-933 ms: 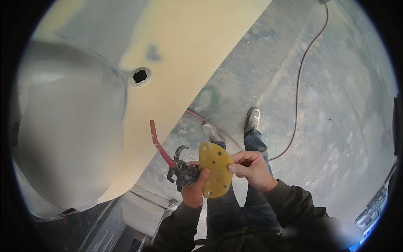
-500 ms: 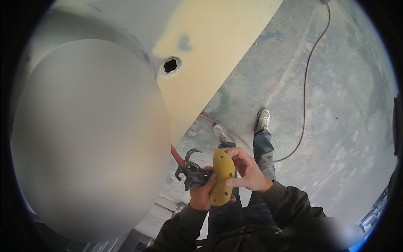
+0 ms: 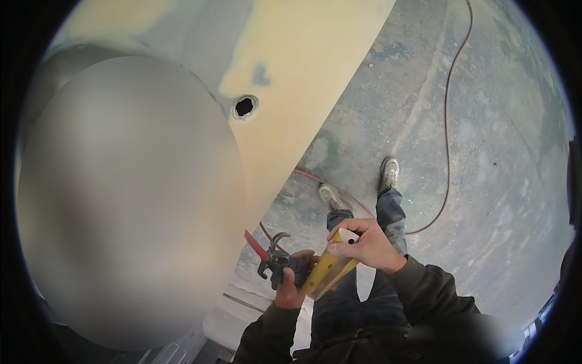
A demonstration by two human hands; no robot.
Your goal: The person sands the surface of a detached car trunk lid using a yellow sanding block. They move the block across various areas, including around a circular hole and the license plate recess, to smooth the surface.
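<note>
A black tool (image 3: 280, 264) with a curved hook and a red hose (image 3: 256, 244), apparently an air sander, is gripped in my left hand (image 3: 291, 292). At its right side is a yellow sanding disc (image 3: 328, 269) with holes. My right hand (image 3: 377, 247) pinches the disc's upper end between thumb and fingers. That end is bent over, so a patch of white backing shows. The disc's lower end lies close to the tool and my left fingers; whether it still sticks to the tool's pad, I cannot tell.
A large yellow-and-grey panel (image 3: 297, 79) with a round hole (image 3: 244, 107) slants across the upper left. Along the worn grey floor (image 3: 418, 109) a thin red hose (image 3: 447, 130) curves, passing by my shoes (image 3: 390, 175). A blurred oval hides much of the left side.
My right hand has drawn the disc's upper end to the right and bent it, exposing white backing. The disc now tilts to the right. My left hand still holds the tool.
</note>
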